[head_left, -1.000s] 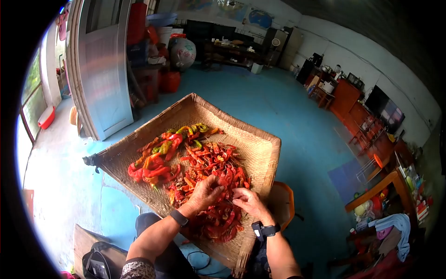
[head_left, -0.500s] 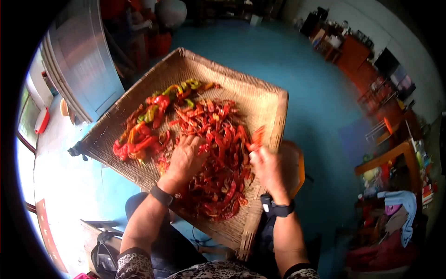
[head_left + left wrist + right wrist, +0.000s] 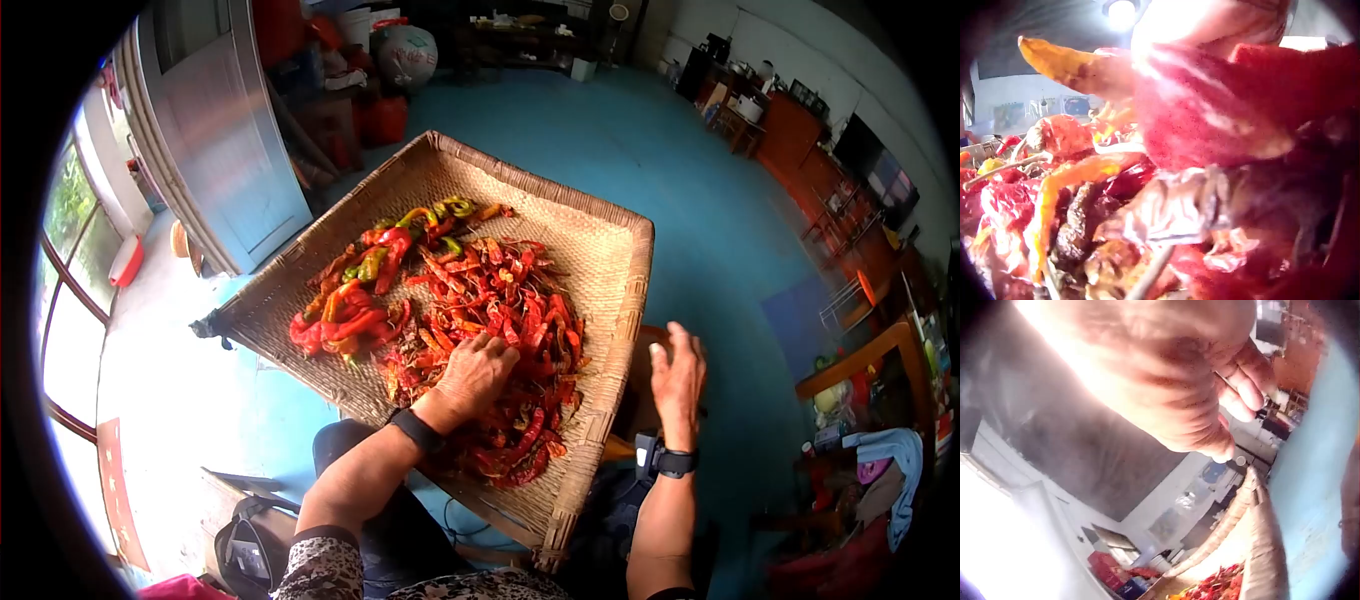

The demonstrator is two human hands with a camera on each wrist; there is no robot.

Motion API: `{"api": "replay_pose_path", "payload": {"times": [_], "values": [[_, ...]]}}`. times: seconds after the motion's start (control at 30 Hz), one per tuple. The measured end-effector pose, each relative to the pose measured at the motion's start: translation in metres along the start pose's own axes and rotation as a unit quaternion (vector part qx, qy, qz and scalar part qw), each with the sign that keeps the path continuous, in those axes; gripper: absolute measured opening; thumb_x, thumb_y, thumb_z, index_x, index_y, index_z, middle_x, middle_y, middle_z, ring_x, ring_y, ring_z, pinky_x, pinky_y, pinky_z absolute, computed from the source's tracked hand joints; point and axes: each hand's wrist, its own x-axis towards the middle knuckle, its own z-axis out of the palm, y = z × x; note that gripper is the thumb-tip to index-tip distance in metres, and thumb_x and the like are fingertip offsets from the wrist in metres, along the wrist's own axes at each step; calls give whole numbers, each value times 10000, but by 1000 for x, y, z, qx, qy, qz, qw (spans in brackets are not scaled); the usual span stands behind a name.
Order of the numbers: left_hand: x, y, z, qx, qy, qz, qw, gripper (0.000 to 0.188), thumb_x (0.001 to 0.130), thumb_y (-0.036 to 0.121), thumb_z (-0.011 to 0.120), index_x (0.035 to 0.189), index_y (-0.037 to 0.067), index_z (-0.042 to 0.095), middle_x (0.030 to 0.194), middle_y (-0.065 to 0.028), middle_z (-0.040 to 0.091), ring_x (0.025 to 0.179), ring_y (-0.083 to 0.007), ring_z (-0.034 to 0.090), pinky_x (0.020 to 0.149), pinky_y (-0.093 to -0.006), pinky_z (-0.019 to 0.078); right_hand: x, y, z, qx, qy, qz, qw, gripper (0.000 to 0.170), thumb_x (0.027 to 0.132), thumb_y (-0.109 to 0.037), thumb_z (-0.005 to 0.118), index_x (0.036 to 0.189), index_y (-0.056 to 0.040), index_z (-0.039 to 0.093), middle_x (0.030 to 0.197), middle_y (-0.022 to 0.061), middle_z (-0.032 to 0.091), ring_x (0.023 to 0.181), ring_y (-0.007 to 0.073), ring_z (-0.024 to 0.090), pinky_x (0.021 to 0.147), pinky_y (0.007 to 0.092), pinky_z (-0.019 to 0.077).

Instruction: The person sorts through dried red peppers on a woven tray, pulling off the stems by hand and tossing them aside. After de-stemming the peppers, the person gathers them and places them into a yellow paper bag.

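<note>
"Two lots of peppers lie in one woven tray (image 3: 605, 250); what separates them?"

"Placement alone. Glossy red-and-green peppers (image 3: 355, 320) occupy the left part, wrinkled red chilies (image 3: 520, 290) the middle and near part. The raised rim presumably stops both from sliding off."

"And the hands?"

"The left hand (image 3: 475, 378) rests on the chilies, perhaps to work among them or steady the heap. Its fingers bend downward; whether they grip one cannot be told. The right hand (image 3: 680, 385) is raised beyond the right rim, fingers loosely spread, apparently holding nothing."

"What carries the tray?"

"Probably the lap, in part: a dark-clad knee (image 3: 342, 440) shows past the near left edge. Other support is hidden."

"And the room?"

"Blue floor (image 3: 560, 115) extends beyond. A pale door panel (image 3: 225, 120) stands at far left, a red basin (image 3: 127, 262) farther left, and a stuffed sack (image 3: 408, 55) lies behind; a reddish wooden cabinet (image 3: 787, 140) lines the right wall."
</note>
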Motion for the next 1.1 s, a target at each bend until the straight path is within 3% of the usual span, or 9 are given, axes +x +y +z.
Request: {"api": "replay_pose_path", "payload": {"times": [0.13,0.23,0.33,0.6,0.63,0.83,0.93,0.97,1.1], "values": [[3,7,-5,-82,43,1,996,160,775,138,637,917,80,593,828,-86,599,816,-273,589,736,-367,489,-20,-52,24,293,-258,18,921,394,818,-103,655,1196,-53,555,934,150,647,730,234,637,665,327,515],[4,12,-5,-133,79,27,988,174,765,150,646,909,76,583,802,-86,588,793,-276,595,690,-366,505,-28,-80,31,321,-266,-125,900,366,812,-68,648,1160,-40,538,1048,187,593,762,338,623,679,391,510],[2,13,-11,-210,68,20,975,173,788,129,644,941,70,589,845,-115,605,805,-312,608,667,-385,518,-18,-84,34,219,-287,-142,922,137,836,-28,579,968,-6,556,952,221,601,846,436,573,699,451,465],[-3,-6,-31,-306,106,-89,942,80,835,88,619,910,64,604,805,-122,621,769,-310,631,668,-386,513,1,-59,24,280,-41,21,959,131,931,-129,521,943,-15,584,827,183,633,767,328,633,662,398,485],[-4,-8,-33,-292,115,-99,944,123,816,24,648,933,50,621,858,-98,643,789,-236,654,676,-329,526,6,-51,15,263,20,37,964,140,936,-131,512,956,-11,580,835,194,629,773,339,626,673,403,480],[-8,-7,-43,-435,98,-164,880,326,829,-7,628,1121,70,505,825,-79,643,758,-160,631,683,-302,522,0,-16,0,-139,87,-4,987,174,851,-69,598,1022,-43,617,1114,204,525,986,382,504,816,419,450],[-4,-2,-39,-489,78,-184,849,298,845,-25,605,1113,70,515,845,-32,611,780,-111,590,700,-271,503,-3,-53,2,13,31,-49,998,231,844,-80,594,1073,-45,589,1189,202,484,1006,333,500,831,414,453],[-3,-2,-37,-527,73,-177,828,290,849,-31,600,1109,69,518,857,-14,595,787,-97,573,710,-260,495,-6,-55,19,165,10,-92,982,192,852,-90,579,1035,-35,597,1098,179,543,951,322,540,812,399,465],[0,8,-29,-542,55,-190,817,211,852,-22,617,1038,53,550,883,19,561,810,-69,532,740,-236,474,-26,-104,40,300,-160,-140,930,209,814,-126,672,963,-7,588,892,174,612,820,352,605,686,392,490]]}}
